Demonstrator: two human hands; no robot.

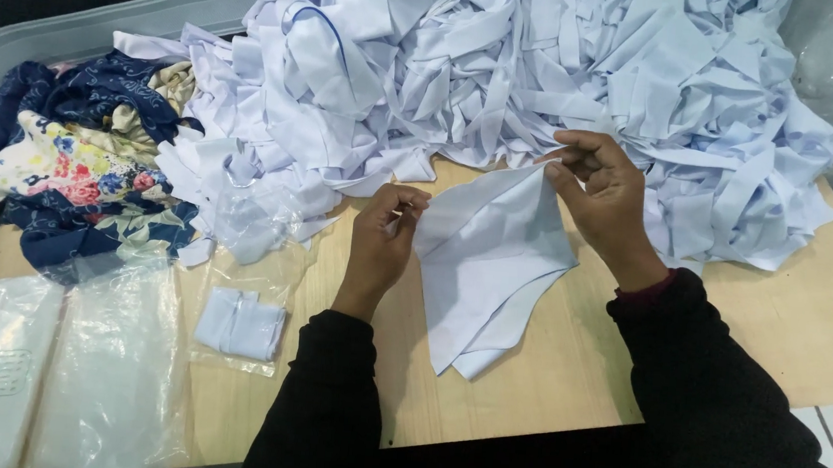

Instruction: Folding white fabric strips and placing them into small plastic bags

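Holding one pale white-blue piece of cut cloth (494,261) up off the light wooden worktop (545,376), I have my left hand (381,241) pinched shut on its left corner and my right hand (601,195) pinched shut on its top corner, so it hangs between them. By my judgement little is done: one small folded white piece sealed in a clear plastic bag (240,321) lies at my left, while the big heap of white cloth pieces (512,62) behind is unsorted. Two flat clear plastic packets (53,373) sit at the near left corner, one with a faint printed label. A bundle of navy floral fabric (91,165) lies beyond them.
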